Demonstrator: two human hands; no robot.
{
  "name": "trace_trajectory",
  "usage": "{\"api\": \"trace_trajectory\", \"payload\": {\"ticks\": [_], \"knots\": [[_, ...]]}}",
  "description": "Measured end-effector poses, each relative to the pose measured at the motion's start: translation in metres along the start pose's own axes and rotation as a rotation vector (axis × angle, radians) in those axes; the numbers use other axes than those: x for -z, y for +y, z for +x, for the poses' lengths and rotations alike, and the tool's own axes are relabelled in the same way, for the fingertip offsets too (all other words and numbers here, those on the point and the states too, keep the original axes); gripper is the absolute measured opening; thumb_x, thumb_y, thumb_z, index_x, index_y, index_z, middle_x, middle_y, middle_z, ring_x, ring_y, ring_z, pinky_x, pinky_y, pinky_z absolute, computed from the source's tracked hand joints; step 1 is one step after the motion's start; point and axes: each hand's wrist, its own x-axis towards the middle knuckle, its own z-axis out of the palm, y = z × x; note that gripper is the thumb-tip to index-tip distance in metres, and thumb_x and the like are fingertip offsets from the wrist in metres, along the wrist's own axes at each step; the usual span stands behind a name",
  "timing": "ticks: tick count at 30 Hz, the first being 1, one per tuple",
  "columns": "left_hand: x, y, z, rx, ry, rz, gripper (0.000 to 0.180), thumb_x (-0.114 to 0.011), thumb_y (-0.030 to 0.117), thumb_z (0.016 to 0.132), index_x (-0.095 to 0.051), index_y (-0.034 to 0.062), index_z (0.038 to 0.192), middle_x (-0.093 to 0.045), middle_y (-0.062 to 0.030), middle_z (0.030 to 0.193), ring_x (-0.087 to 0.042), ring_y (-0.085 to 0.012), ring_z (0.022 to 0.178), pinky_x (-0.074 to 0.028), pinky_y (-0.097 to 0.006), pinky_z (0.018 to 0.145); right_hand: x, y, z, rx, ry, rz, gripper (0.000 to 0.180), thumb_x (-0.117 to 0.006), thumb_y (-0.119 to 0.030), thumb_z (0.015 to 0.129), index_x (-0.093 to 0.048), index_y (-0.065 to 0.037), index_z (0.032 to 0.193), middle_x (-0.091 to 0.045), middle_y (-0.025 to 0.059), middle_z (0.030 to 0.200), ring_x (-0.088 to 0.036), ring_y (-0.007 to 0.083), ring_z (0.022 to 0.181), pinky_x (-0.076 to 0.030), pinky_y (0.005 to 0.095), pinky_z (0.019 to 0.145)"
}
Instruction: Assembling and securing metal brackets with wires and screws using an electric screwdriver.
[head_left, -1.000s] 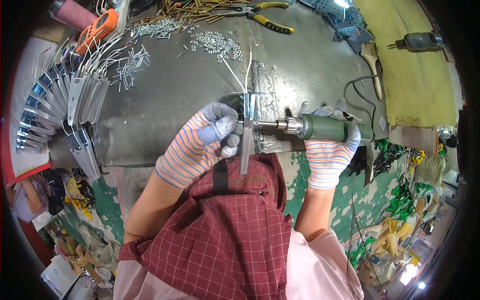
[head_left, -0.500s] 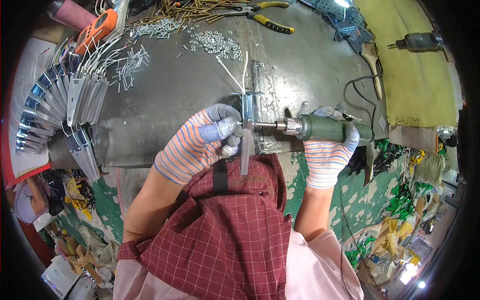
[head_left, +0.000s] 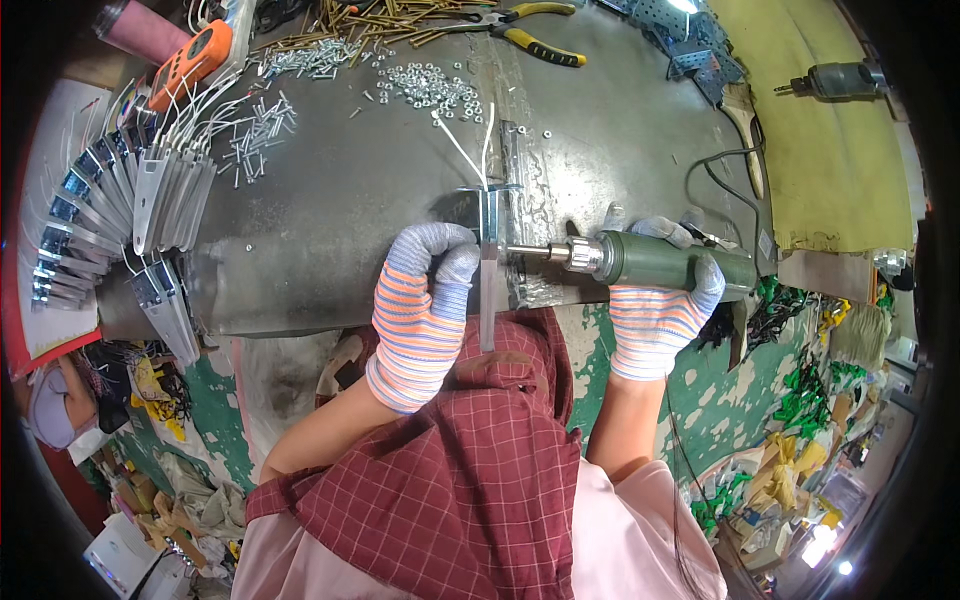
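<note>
Your gloved left hand (head_left: 425,305) clamps its grip shut around a slim grey metal bracket (head_left: 489,270) at the edge of the grey metal table (head_left: 330,200); your right hand (head_left: 660,310) grips a green electric drill (head_left: 655,262), its tip touching the bracket just right of your left fingers.

Striped knit gloves on hands (head_left: 425,310).
</note>
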Motion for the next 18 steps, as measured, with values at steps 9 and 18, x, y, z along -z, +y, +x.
{"api": "trace_trajectory", "payload": {"ticks": [9, 18], "knots": [[0.007, -0.001, 0.000, -0.052, -0.071, 0.034, 0.023, -0.068, 0.009, 0.086, -0.055, 0.0016, 0.105, -0.061, -0.0067, 0.084, -0.059, -0.0161, 0.077, -0.048, -0.028, 0.072, -0.011, -0.002, -0.005, 0.028, -0.108, 0.004, 0.029, -0.070, -0.017, 0.076, -0.065, -0.009, 0.103, -0.064, 0.0068, 0.094, -0.058, 0.0233, 0.097, -0.021, 0.0597, 0.115], [0.030, -0.002, -0.001, 0.255, -0.323, -0.232, 0.046, -0.066, 0.008, 0.088, -0.039, 0.0002, 0.124, -0.053, -0.0125, 0.113, -0.056, -0.0158, 0.099, -0.047, -0.028, 0.088, 0.008, 0.001, 0.006, 0.031, 0.016, -0.057, 0.029, -0.073, -0.020, 0.071, -0.065, -0.006, 0.096, -0.067, 0.0090, 0.093, -0.062, 0.0264, 0.095, -0.029, 0.0611, 0.110]]}}
